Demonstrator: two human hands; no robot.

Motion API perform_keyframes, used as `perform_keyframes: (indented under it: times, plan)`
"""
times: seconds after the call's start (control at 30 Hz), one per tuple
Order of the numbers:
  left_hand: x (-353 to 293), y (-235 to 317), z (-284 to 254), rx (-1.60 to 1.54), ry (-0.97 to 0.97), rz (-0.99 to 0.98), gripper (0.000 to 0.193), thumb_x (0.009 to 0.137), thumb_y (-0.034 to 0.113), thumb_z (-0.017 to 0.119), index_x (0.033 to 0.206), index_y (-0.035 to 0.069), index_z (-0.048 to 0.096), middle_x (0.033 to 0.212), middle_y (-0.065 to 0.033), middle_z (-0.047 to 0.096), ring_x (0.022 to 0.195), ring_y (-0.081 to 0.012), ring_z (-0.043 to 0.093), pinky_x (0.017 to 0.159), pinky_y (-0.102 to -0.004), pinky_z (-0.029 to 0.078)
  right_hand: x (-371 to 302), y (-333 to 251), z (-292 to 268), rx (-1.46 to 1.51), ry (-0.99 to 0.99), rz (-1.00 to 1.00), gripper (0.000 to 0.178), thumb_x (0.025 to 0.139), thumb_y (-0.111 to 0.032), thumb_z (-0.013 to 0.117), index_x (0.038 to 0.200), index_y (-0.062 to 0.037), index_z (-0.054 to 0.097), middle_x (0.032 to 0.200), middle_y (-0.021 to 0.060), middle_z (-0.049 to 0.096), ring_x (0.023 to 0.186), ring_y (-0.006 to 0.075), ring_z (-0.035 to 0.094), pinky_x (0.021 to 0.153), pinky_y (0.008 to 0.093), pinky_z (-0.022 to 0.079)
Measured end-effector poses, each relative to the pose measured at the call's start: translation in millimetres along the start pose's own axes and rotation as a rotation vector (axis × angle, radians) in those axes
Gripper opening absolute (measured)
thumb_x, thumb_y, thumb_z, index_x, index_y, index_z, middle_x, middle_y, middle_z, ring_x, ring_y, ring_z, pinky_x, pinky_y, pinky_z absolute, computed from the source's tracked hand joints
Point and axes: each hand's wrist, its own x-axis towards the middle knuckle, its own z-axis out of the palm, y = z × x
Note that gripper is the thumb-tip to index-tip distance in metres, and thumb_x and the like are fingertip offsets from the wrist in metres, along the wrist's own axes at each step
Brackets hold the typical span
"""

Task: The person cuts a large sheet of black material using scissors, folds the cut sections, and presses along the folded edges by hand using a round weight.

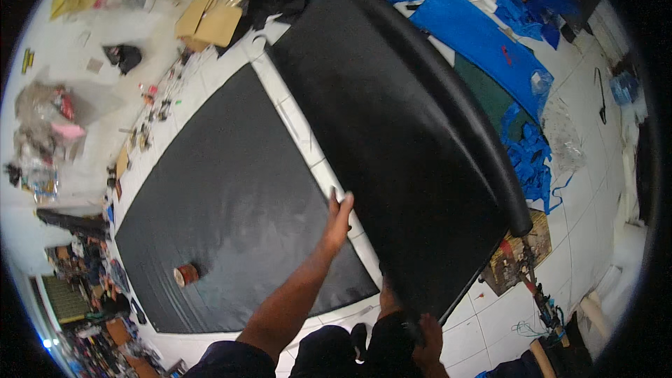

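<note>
A wide black sheet (pixel 392 119), smooth like vinyl or leatherette, stretches from the far middle to near my body. Its right side is rolled into a thick tube (pixel 483 154). My left hand (pixel 339 221) is over the strip of white tile beside the sheet's left edge, with thumb and fingers apart. At the near corner my right hand (pixel 428 343) grips the sheet; its fingers are partly hidden and slightly blurred. A second dark sheet (pixel 238 196) lies flat to the left, bearing a small round reddish tin or roll (pixel 185 275).
Brown cardboard pieces (pixel 213 14) lie at the far left of the sheet. Blue fabric (pixel 483 42) and blue strips (pixel 528 164) are heaped on the right. A worn board (pixel 514 259) sits beneath the roll's near end. Plastic bags (pixel 49 126) and small parts clutter the left.
</note>
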Motion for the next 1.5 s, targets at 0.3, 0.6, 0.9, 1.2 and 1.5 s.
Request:
perform_keyframes:
  times: [0.3,0.6,0.9,1.2,1.5]
  plan:
    - [10.3,65.5,16.8,0.614,0.104,0.173,0.043,0.08,0.011,0.057,0.119,-0.005,0.055,0.111,-0.0293,0.063,0.109,-0.0458,0.059,0.092,-0.0465,0.047,138.9,-103.0,-99.9,0.218,-0.639,0.526,0.086,0.082,-0.048,0.069,0.144,-0.0001,0.035,0.132,0.0248,0.052,0.121,0.0405,0.052,0.101,0.0511,0.042]
    - [-32.3,177.0,-68.9,0.108,0.155,0.139,0.056,0.084,0.008,0.061,0.137,0.0,0.043,0.116,-0.0169,0.061,0.105,-0.0306,0.058,0.094,-0.0422,0.044,228.5,-272.7,-42.1,-0.197,-0.47,0.652,0.045,0.09,-0.033,0.059,0.129,-0.0108,0.058,0.124,0.0268,0.058,0.113,0.0425,0.058,0.095,0.0508,0.046]
    - [129.6,373.1,-246.2,0.42,0.318,0.133,0.05,0.082,0.008,0.054,0.131,-0.002,0.054,0.114,-0.0238,0.062,0.083,-0.0311,0.066,0.065,-0.0374,0.055,95.8,-401.0,69.5,-0.395,0.174,0.492,0.027,0.082,-0.013,0.065,0.109,-0.0114,0.07,0.093,0.0201,0.069,0.084,0.0378,0.067,0.076,0.0476,0.053]
    - [163.9,318.6,-433.3,0.472,-0.163,0.213,0.014,0.087,0.006,0.052,0.097,0.003,0.061,0.091,-0.0126,0.057,0.077,-0.0226,0.052,0.054,-0.0356,0.042,80.6,-423.5,160.9,-0.488,0.46,0.665,0.017,0.082,-0.012,0.063,0.095,-0.0029,0.069,0.085,0.0217,0.068,0.081,0.0388,0.066,0.076,0.0473,0.052]
    - [61.1,325.3,-593.4,0.152,-0.335,0.064,0.034,0.09,0.008,0.053,0.123,-0.001,0.053,0.111,-0.0122,0.055,0.098,-0.0241,0.054,0.07,-0.0463,0.046,-11.4,-482.2,373.1,-0.382,0.528,0.742,0.021,0.081,-0.014,0.06,0.097,-0.0066,0.07,0.09,0.0198,0.069,0.082,0.0395,0.067,0.074,0.0482,0.053]
